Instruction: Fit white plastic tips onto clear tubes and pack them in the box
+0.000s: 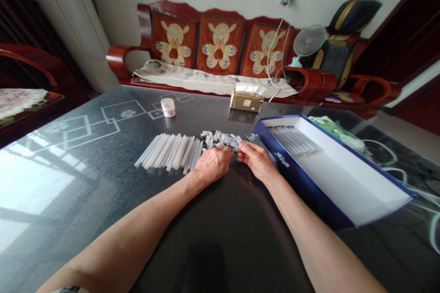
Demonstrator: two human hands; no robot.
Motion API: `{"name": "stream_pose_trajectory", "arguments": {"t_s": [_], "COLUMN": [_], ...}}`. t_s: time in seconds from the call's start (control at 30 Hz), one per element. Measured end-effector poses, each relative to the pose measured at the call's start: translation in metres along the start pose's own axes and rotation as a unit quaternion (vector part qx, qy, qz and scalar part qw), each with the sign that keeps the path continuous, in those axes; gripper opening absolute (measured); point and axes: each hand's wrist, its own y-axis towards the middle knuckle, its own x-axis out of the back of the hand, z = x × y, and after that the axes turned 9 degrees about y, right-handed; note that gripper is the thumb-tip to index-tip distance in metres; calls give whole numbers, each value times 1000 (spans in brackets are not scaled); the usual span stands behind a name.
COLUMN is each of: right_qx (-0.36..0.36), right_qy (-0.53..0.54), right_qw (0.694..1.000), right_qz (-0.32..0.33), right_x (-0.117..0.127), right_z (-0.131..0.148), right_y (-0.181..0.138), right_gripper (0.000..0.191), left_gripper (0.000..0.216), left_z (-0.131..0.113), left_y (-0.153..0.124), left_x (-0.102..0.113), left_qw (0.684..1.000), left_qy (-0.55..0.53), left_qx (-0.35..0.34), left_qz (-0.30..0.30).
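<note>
In the head view, both bare hands meet at the middle of the dark glossy bench (103,183), just beside the near-left corner of the blue box (302,183), which serves here as the landmark. The left hand (213,164) lies knuckles up a little to the left of that corner, its fingers (225,150) curled down onto the edge of a small heap of short caps (220,138); whether they grip a single cap cannot be told. The right hand (257,161) sits against the box's left wall, its fingers (244,146) pinched on a thin clear tube (237,148) that reaches toward the left hand. A fan of thin refills (256,139) lies just behind the right hand, touching the box's corner. Farther left of the box, beyond the caps, a row of frosted white tubes (170,151) lies side by side on the bench. Inside the box, on its white floor near the far end, more finished clear pens (295,141) lie in a bundle. Behind the box stands a gold-coloured tissue pack (246,100), and well to the left of that a small round white tub (168,107). Beyond the bench, a red wooden sofa (220,46) with bear-print cushions runs along the wall, with a small fan (308,42) at its right end.
</note>
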Motion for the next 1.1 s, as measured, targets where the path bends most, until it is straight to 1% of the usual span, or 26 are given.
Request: {"name": "stream_pose_trajectory", "arguments": {"t_s": [0.13,0.23,0.3,0.37,0.43,0.47,0.5,0.53,0.57,0.6,0.63,0.67,0.7,0.77,0.83,0.9,0.97,1.0,1.07,1.1], "right_qx": [-7,-12,-8,-1,33,73,130,198,266,323,364,389,402,403,388,369,358,358,371,382], "right_qy": [-2,-1,4,-3,-51,-101,-165,-237,-310,-376,-430,-473,-507,-565,-621,-671,-702,-709,-704,-700], "right_qw": [1000,1000,1000,999,996,990,975,949,910,865,821,784,755,709,665,619,586,579,587,594], "right_qz": [-2,-1,8,34,62,68,69,68,70,78,89,100,110,124,145,174,188,185,147,108], "right_x": [-1,-2,-2,-3,-3,-3,-3,-3,-2,-2,-1,-1,0,-1,-4,-5,-2,4,23,36], "right_z": [-1,-2,-4,-5,-6,-6,-6,-5,-4,-3,-2,0,2,8,16,31,53,66,94,107], "right_y": [-1,0,1,1,0,-2,-3,-5,-7,-8,-9,-10,-11,-11,-12,-13,-14,-14,-12,-10], "right_gripper": [36,35,33,31,32,36,41,45,47,44,38,31,26,22,22,21,20,19,19,18], "left_gripper": [33,32,32,33,35,35,35,34,33,33,33,33,33,33,33,33,37,41,50,51], "left_z": [0,1,2,4,5,5,5,6,6,6,6,6,6,7,8,9,9,8,8,7], "left_y": [-1,0,1,2,2,3,3,3,3,3,3,2,2,1,1,0,0,0,0,0], "left_x": [-2,-3,-3,-3,-2,-2,-2,-2,-2,-2,-2,-3,-3,-4,-5,-7,-8,-8,-9,-10], "left_qw": [999,999,1000,1000,1000,1000,1000,1000,1000,1000,1000,1000,1000,1000,1000,999,995,992,983,980], "left_qy": [41,43,30,16,11,11,13,15,16,16,15,12,9,0,-9,-23,-44,-55,-67,-69], "left_qx": [-9,-7,-6,-3,1,3,5,7,8,7,5,2,-1,-10,-20,-36,-55,-60,-58,-53], "left_qz": [3,3,2,-1,-6,-9,-13,-16,-20,-22,-24,-24,-23,-23,-22,-29,-66,-97,-161,-180]}}
